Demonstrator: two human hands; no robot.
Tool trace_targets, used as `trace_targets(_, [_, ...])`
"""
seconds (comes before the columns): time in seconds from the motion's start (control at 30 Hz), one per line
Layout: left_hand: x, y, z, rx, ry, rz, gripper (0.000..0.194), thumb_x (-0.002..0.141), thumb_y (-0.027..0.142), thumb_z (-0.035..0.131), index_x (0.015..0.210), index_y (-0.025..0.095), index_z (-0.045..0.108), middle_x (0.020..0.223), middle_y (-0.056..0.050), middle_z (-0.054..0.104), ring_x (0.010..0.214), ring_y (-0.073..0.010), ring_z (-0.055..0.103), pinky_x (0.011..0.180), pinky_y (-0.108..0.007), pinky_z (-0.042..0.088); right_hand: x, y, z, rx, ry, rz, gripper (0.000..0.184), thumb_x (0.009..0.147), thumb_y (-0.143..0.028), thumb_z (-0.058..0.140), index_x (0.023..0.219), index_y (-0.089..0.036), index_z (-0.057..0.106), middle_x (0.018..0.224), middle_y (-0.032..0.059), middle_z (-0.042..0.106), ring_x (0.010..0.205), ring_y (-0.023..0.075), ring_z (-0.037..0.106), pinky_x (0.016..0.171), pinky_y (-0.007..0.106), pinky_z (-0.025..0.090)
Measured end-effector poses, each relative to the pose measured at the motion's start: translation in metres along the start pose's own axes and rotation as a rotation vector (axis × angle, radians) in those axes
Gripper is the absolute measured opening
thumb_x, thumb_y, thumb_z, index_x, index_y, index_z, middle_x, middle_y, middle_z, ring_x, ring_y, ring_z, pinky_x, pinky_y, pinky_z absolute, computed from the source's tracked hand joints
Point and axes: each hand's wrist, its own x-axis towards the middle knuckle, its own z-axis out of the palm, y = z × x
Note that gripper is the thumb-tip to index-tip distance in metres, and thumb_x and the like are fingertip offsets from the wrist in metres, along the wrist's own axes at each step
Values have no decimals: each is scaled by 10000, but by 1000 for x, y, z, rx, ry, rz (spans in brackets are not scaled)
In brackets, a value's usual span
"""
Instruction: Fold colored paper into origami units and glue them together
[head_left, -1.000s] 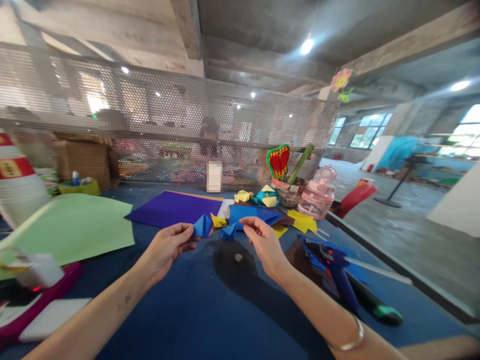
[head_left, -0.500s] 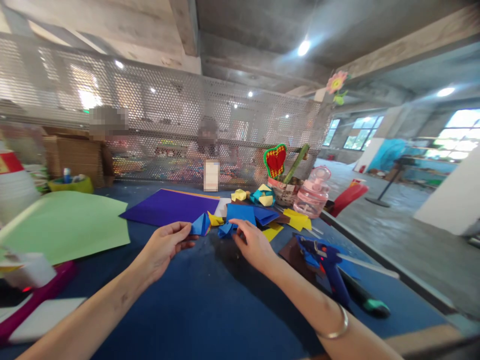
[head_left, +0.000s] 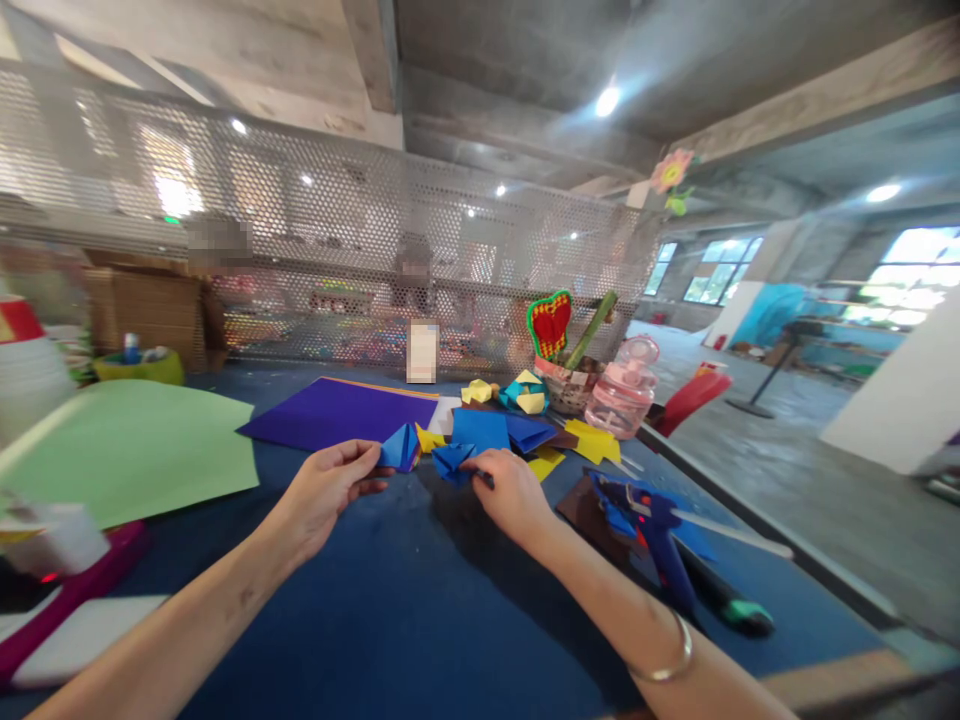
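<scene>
My left hand [head_left: 324, 490] is closed in a pinch on a folded blue paper piece [head_left: 400, 447], held just above the blue table [head_left: 420, 620]. My right hand [head_left: 512, 491] is closed on a second folded blue paper piece [head_left: 452, 460], close to the table top. The two pieces are a short gap apart. Just behind them lie a flat blue paper sheet [head_left: 484, 428], a small yellow folded piece [head_left: 430, 438] and more yellow paper [head_left: 595, 442].
A purple sheet [head_left: 337, 413] and a large green sheet [head_left: 127, 445] lie to the left. A blue glue gun [head_left: 660, 535] rests right of my right arm. A pink bottle [head_left: 622, 392], a basket with a heart ornament [head_left: 553, 325] and a mesh screen [head_left: 315, 270] stand behind.
My right hand has dropped from mid-air to the table and closed on the second blue folded piece. My left hand has kept its hold on the first blue piece.
</scene>
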Motion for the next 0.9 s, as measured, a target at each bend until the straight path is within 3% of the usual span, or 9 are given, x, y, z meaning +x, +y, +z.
trace_targets(0.13, [1, -1, -1, 31, -1, 28, 363, 602, 399, 783, 821, 135, 664, 781, -11, 661, 735, -112, 618, 665, -198, 516, 1, -11, 8, 44, -30, -52, 323, 806, -90, 515, 1020, -249, 697, 991, 2, 684, 941, 157, 591, 862, 248, 419])
trace_targets(0.33, [1, -3, 4, 286, 53, 149, 334, 641, 406, 719, 841, 147, 656, 723, 5, 658, 618, -122, 622, 620, -235, 508, 8, -23, 11, -18, -109, -122, 505, 845, -72, 427, 1318, -236, 497, 1163, 49, 618, 1056, 183, 539, 869, 297, 402])
trace_targets(0.53, [5, -9, 0, 464, 58, 206, 272, 684, 397, 659, 836, 171, 651, 699, 1, 671, 569, -156, 653, 579, -251, 483, 11, 4, -6, -350, 16, 61, 552, 783, -90, 456, 1321, -216, 479, 1303, 98, 524, 1145, 269, 450, 915, 395, 345])
trace_targets(0.7, [14, -17, -10, 667, 133, 347, 286, 744, 389, 574, 929, 181, 640, 820, -46, 696, 700, -200, 686, 683, -303, 508, 12, 22, 0, -390, 5, 116, 574, 762, -68, 455, 1330, -148, 472, 1339, 152, 504, 1214, 303, 410, 955, 460, 307])
trace_targets(0.9, [15, -23, -14, 914, 120, 462, 300, 771, 333, 509, 992, 177, 639, 1018, -85, 676, 893, -215, 653, 855, -332, 490, 16, 26, 2, -377, 17, 117, 487, 843, -73, 380, 1315, -120, 489, 1312, 155, 546, 1229, 272, 439, 977, 424, 328])
